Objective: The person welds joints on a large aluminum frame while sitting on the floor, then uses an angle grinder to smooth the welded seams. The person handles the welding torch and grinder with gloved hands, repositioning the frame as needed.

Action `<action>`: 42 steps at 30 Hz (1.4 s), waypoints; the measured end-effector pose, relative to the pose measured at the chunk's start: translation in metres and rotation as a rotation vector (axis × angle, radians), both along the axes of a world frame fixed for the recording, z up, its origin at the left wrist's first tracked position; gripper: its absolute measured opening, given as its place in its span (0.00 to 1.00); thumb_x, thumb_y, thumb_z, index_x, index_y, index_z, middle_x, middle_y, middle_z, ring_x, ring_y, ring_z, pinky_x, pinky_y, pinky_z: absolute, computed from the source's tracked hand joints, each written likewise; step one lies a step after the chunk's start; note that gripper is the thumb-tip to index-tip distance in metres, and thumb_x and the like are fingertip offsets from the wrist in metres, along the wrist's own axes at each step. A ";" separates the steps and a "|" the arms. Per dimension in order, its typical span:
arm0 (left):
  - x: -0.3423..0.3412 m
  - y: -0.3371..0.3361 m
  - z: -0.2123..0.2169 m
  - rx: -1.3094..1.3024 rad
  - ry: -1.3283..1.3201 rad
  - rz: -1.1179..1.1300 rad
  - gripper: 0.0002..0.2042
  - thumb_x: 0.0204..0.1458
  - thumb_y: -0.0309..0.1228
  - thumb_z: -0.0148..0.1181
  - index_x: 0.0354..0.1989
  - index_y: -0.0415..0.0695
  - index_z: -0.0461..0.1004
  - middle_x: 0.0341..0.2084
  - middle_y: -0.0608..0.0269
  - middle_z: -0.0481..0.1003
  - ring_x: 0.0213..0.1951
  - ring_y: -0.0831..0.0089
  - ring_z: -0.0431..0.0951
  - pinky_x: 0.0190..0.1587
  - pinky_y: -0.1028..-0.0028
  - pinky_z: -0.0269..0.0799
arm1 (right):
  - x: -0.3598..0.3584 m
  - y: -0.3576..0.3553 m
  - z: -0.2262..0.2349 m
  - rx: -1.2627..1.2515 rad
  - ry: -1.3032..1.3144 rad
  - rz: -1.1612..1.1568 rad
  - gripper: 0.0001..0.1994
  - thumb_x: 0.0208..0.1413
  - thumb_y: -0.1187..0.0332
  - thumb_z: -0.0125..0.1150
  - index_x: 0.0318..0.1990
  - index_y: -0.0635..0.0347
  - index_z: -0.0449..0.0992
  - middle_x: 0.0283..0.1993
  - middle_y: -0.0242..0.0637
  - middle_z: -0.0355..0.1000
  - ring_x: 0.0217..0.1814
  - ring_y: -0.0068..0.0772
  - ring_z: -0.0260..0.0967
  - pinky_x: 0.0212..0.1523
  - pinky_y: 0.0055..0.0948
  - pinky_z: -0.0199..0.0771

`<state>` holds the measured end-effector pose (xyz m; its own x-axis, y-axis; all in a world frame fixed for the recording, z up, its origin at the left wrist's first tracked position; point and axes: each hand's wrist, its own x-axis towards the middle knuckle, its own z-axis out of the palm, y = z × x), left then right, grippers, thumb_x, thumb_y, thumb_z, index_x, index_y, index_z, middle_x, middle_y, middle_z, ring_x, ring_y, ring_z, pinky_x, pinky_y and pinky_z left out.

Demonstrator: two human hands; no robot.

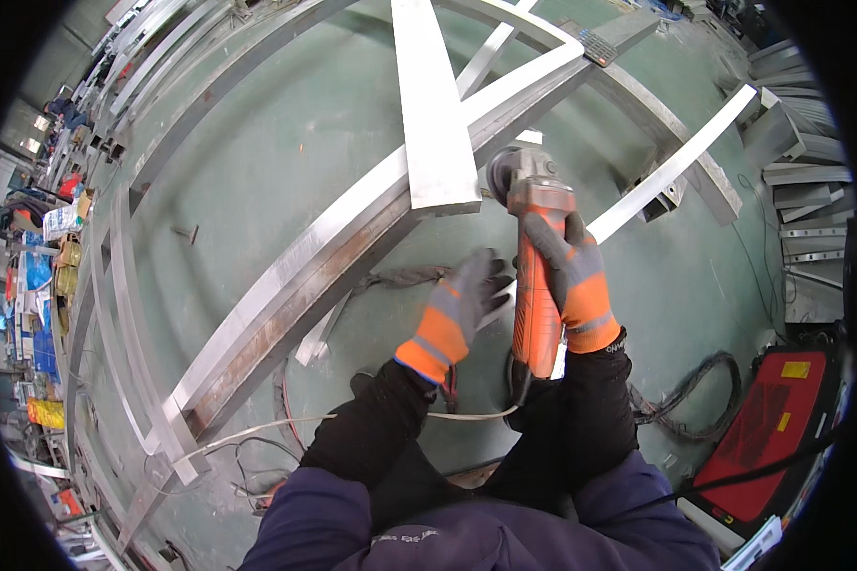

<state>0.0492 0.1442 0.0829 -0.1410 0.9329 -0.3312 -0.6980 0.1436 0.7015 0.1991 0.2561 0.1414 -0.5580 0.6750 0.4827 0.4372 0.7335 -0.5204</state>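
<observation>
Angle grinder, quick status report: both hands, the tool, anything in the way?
Right hand gripping the orange angle grinder. Left hand open beside its body. Disc at the steel beam joint. Cable trails underneath.

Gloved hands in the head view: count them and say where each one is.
2. The right hand grips the orange angle grinder; the left hand is beside it, fingers spread.

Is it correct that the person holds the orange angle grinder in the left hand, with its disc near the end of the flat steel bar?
Not quite. In the head view the right hand grips the orange angle grinder; the left hand is beside it, open. The disc is indeed near the end of the flat steel bar.
</observation>
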 end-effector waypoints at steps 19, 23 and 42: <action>0.055 -0.001 0.009 0.489 0.655 0.218 0.31 0.59 0.31 0.53 0.70 0.41 0.52 0.57 0.45 0.69 0.56 0.47 0.72 0.56 0.62 0.70 | -0.049 -0.017 0.035 -0.647 0.057 -0.265 0.34 0.49 0.49 0.69 0.52 0.73 0.68 0.44 0.57 0.76 0.48 0.51 0.76 0.49 0.37 0.73; 0.049 0.001 0.016 0.268 0.327 0.107 0.22 0.62 0.31 0.50 0.65 0.41 0.60 0.55 0.50 0.71 0.55 0.56 0.74 0.54 0.64 0.71 | -0.048 -0.010 0.029 -0.652 0.007 -0.286 0.35 0.50 0.49 0.69 0.53 0.74 0.67 0.43 0.58 0.76 0.48 0.51 0.76 0.48 0.38 0.73; 0.063 0.007 -0.002 0.348 -0.016 0.139 0.21 0.66 0.36 0.48 0.64 0.40 0.61 0.54 0.58 0.71 0.54 0.68 0.73 0.55 0.69 0.71 | -0.047 -0.011 0.021 -0.598 -0.005 -0.313 0.33 0.51 0.50 0.70 0.53 0.73 0.71 0.43 0.47 0.76 0.44 0.33 0.73 0.48 0.31 0.73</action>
<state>0.1121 0.1517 0.0808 -0.2716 0.9624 -0.0004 -0.7051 -0.1986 0.6807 0.1518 0.2450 0.1624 -0.2941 0.9554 -0.0269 0.5859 0.1580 -0.7948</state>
